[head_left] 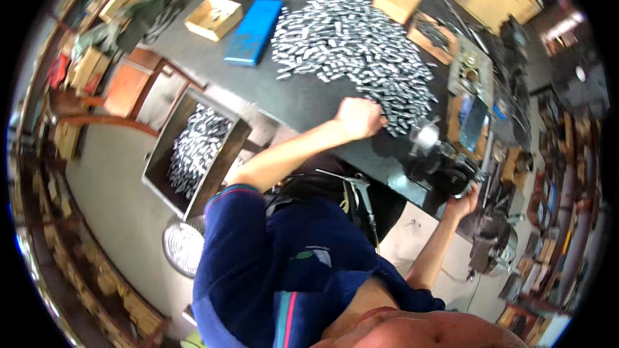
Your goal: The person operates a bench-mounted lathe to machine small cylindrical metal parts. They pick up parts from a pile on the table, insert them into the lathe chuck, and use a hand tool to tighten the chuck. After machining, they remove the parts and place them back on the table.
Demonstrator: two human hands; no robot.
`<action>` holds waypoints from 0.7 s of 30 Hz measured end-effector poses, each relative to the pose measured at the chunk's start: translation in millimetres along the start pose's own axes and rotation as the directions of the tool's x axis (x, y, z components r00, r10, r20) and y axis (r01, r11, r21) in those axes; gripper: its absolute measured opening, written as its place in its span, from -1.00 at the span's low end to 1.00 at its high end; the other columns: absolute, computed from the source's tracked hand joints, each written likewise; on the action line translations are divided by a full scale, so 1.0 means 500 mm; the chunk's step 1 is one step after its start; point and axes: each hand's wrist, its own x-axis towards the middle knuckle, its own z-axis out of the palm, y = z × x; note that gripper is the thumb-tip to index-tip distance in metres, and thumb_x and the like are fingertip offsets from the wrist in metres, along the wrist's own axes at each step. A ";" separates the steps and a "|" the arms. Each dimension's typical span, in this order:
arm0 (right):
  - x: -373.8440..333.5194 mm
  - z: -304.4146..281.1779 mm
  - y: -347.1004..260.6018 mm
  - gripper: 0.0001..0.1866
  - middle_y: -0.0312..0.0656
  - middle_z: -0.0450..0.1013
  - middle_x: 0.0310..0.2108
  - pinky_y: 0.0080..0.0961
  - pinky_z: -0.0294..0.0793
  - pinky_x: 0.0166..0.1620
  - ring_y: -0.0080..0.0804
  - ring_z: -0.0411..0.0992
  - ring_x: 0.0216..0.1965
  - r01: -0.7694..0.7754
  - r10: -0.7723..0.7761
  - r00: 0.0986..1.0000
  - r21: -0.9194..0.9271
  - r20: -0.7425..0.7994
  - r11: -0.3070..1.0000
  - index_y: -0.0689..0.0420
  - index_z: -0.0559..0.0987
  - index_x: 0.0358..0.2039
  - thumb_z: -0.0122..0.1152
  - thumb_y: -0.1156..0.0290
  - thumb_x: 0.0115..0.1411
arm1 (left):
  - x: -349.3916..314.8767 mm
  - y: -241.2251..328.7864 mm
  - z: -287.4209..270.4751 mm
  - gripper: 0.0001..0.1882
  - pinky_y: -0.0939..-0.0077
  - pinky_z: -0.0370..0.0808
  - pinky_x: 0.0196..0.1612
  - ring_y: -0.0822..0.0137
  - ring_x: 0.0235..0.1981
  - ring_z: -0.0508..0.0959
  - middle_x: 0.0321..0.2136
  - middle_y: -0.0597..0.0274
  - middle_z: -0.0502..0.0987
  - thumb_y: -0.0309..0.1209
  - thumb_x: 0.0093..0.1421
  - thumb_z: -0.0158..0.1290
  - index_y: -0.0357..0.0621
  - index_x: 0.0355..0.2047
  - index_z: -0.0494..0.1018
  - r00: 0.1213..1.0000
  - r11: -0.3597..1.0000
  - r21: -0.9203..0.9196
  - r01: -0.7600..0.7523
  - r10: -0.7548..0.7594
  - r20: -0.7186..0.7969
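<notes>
A wide heap of small silvery metal pieces (351, 35) covers much of the dark worktable (300, 100). My left hand (361, 118) is closed at the near edge of this heap, its fingers bunched together; whatever they may pinch is too small or hidden. To its right stands a small bench machine with a shiny round metal head (424, 136) and a dark, ridged handwheel (456, 183). My right hand (463, 201) curls around the near rim of that wheel, with some fingers hidden behind it.
A metal bin (158, 171) of similar pieces stands left of me, above a round basket (169, 245). An air blow gun (362, 196) hangs at the table's front edge. A blue box (255, 32) and an open carton (213, 19) lie far left; a vise (493, 241) is at right.
</notes>
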 end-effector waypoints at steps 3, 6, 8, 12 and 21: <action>-0.027 0.016 -0.016 -0.79 -0.22 0.43 -0.47 -0.57 0.44 -0.45 -0.45 0.41 -0.50 -0.028 0.028 0.997 0.001 0.074 1.000 0.13 0.41 -0.35 -0.07 0.30 0.04 | -0.006 0.001 0.060 -0.74 0.24 0.41 -0.49 0.06 -0.55 0.50 -0.68 0.06 0.45 -0.20 -0.04 0.02 -0.16 -0.50 0.39 0.993 0.996 -0.072 -0.059 0.051 -0.106; -0.033 0.006 -0.016 -0.82 -0.45 0.31 -0.65 -0.76 0.17 -0.66 -0.72 0.17 -0.72 -0.002 0.003 0.998 -0.020 0.062 1.000 0.11 0.42 -0.36 -0.08 0.32 0.07 | -0.015 -0.010 0.073 -0.78 0.19 0.40 -0.49 0.04 -0.53 0.49 -0.63 0.07 0.46 -0.35 -0.12 0.05 -0.15 -0.43 0.38 0.977 0.973 -0.169 -0.154 0.126 -0.170; -0.045 0.019 -0.017 -0.83 -0.46 0.33 -0.63 -0.75 0.21 -0.64 -0.72 0.19 -0.70 -0.007 0.007 1.000 -0.003 0.021 1.000 0.10 0.44 -0.41 -0.10 0.34 0.07 | -0.026 -0.007 0.082 -0.79 0.20 0.40 -0.48 0.06 -0.51 0.49 -0.59 0.09 0.46 -0.36 -0.12 0.03 -0.14 -0.44 0.37 0.959 0.962 -0.176 -0.210 0.168 -0.227; -0.029 -0.011 -0.018 -0.82 -0.45 0.31 -0.63 -0.74 0.23 -0.63 -0.71 0.19 -0.70 -0.031 0.027 0.994 0.041 0.107 0.999 0.11 0.45 -0.41 -0.11 0.35 0.08 | -0.034 0.019 0.052 -0.80 0.19 0.40 -0.48 0.06 -0.55 0.48 -0.65 0.07 0.45 -0.28 -0.07 -0.02 -0.14 -0.51 0.36 0.984 0.978 -0.137 -0.158 0.144 -0.105; -0.033 0.006 -0.009 -0.85 -0.43 0.26 -0.68 -0.78 0.01 -0.68 -0.72 0.10 -0.71 0.035 -0.037 0.996 -0.028 -0.084 0.999 0.12 0.46 -0.43 0.01 0.34 0.07 | -0.027 0.004 -0.039 -0.78 0.61 0.45 -0.48 0.44 -0.60 0.47 -0.56 0.16 0.45 -0.58 0.03 -0.02 -0.37 -0.27 0.35 0.978 0.130 -0.989 0.063 0.191 0.088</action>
